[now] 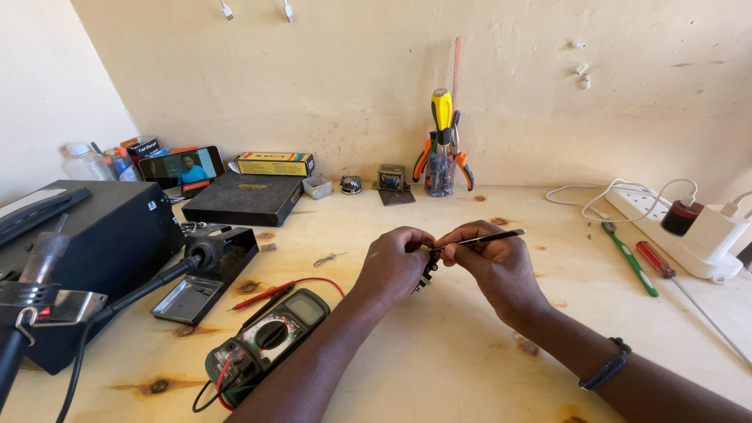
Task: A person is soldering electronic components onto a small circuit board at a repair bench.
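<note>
L hand (394, 262) is gripping a small dark part (428, 270) w/ fingers curled shut around it, holding it up off the bench (439, 352) at centre. R hand (493, 262) is pinching metal tweezers (479, 240), fingers closed on the shaft; the tips are pointing left and meeting the top of the part right where the two hands are touching. The tweezers' long axis is running nearly level, rising slightly to the right, w/ the free end sticking out past the R knuckles. The part is hanging roughly upright, lower end poking down between the hands; most of it is hidden by the L fingers, so can't tell exactly what it is. Both hands are equally close, the part sitting betw. them.

A multimeter (270, 337) is lying near-left beside the L forearm, its red probe (262, 295) resting just beyond. A soldering station (86, 251) and iron stand (207, 270) are sitting further left. A tool jar (441, 168) is standing at the wall, well apart. A green toothbrush (630, 258), red screwdriver (658, 260) and power strip (689, 227) are lying off right. Nothing is blocking the space around the hands.
</note>
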